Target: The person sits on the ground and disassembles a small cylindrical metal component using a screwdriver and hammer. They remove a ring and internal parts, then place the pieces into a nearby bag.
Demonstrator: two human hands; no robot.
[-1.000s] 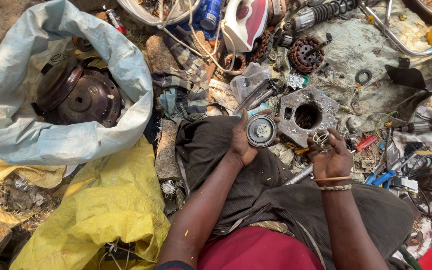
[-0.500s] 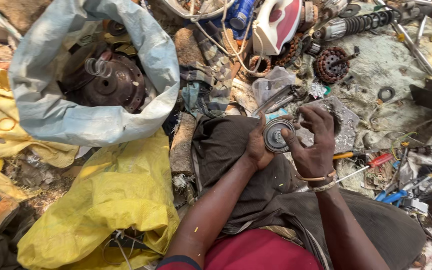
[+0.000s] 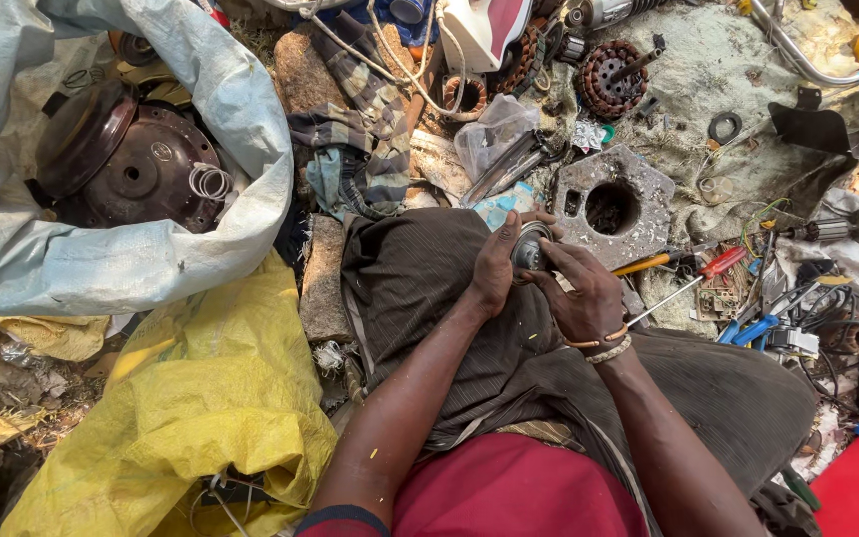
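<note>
We grip a small round grey metal motor part (image 3: 530, 249) between both hands, above the knee draped in dark ribbed cloth (image 3: 420, 278): the left hand (image 3: 497, 267) cups its left edge with fingers curled, and the right hand (image 3: 581, 294) closes on its right side from below. Just beyond the hands lies a flat grey metal plate with a round hole (image 3: 638, 184), and to the right a red-handled screwdriver (image 3: 713, 267) rests on the ground.

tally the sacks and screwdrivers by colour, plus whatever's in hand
Pale blue-grey sack: 1
Yellow sack: 1
Yellow-handled screwdriver: 1
Red-handled screwdriver: 1
Round metal part, held by left hand and right hand: 1
Total: 5
</note>
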